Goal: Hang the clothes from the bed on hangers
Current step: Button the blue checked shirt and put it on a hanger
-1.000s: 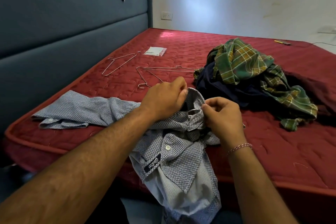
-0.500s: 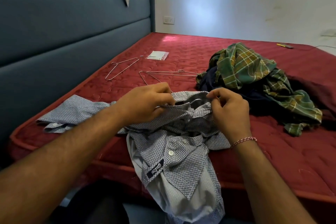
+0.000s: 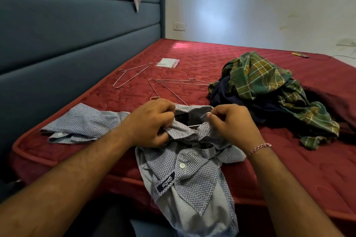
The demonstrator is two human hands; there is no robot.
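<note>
On bed (image 3: 289,169), shirt (image 3: 192,179) around wire hanger (image 3: 205,115)

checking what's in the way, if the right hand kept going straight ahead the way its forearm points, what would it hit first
Likely the shirt collar and the hanger hook pinched in the right hand. Beyond them, probably the wire hangers on the mattress, though depth is unclear.

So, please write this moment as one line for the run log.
step: hanger into shirt | left hand: grips blue patterned shirt collar | right hand: pinches wire hanger hook | spare hangers: on bed
</note>
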